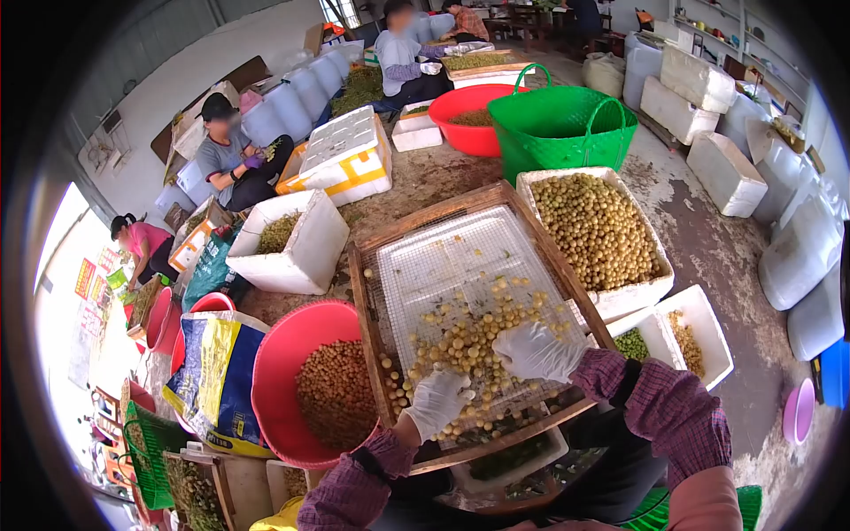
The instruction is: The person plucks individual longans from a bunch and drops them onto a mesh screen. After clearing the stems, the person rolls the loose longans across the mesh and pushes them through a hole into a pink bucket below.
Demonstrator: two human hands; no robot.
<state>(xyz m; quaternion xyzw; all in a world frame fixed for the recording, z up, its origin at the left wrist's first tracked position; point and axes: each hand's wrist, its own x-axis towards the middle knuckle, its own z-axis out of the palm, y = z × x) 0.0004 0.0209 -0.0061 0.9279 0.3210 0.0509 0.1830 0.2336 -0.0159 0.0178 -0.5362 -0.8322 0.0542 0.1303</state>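
A wooden-framed wire-mesh sieve tray (443, 212) lies tilted in front of me, with a heap of small yellow-green round fruits (469, 341) on its near half. My left hand (436, 400), in a white glove, rests palm down on the fruits near the tray's near edge. My right hand (536, 350), also gloved, lies on the fruits a little farther right, fingers spread. Neither hand grips anything that I can see. Plaid sleeves cover both my arms.
A red basin (283, 354) of brownish fruits stands left of the tray. A white foam box (611, 296) of yellow fruits and a smaller divided foam box (708, 332) are right. A green basket (560, 124), another red basin (460, 106) and several seated people sit beyond.
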